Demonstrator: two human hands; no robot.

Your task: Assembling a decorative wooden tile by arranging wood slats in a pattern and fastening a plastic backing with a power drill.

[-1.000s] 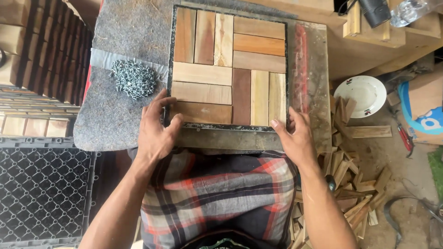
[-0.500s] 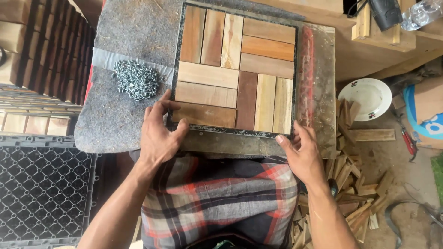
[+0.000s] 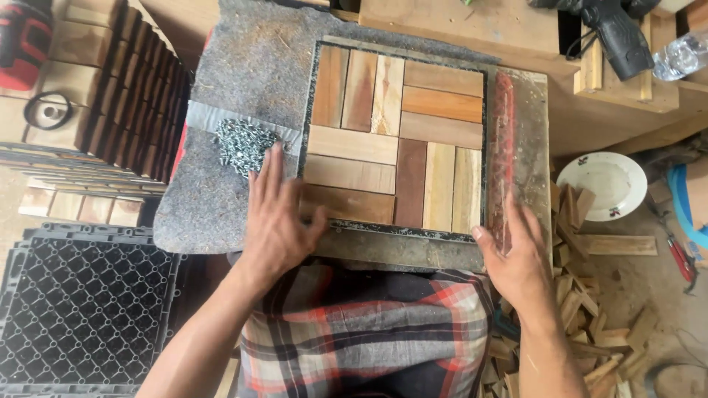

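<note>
A square tile (image 3: pixel 394 140) of wooden slats in mixed browns lies in a dark frame on a grey felt-covered bench (image 3: pixel 243 59). My left hand (image 3: pixel 276 214) rests flat at the tile's near-left corner, fingers spread, thumb on the nearest slat. My right hand (image 3: pixel 516 254) hovers open at the near-right corner, fingertips beside a red strip (image 3: pixel 504 147) along the tile's right side. Neither hand holds anything. A heap of small metal screws (image 3: pixel 242 144) sits just beyond my left fingers.
Black plastic grid bases (image 3: pixel 81 309) lie at lower left, with stacked wooden tiles (image 3: pixel 110 96) beyond them. Offcut slats (image 3: pixel 590 309) litter the floor on the right near a white plate (image 3: pixel 601 184). A black power tool (image 3: pixel 616 33) and a plastic bottle (image 3: pixel 682 55) sit at the top right.
Both hands have let go of the tile's near edge. My left hand slid up toward the screws; my right hand moved down and right, off the frame.
</note>
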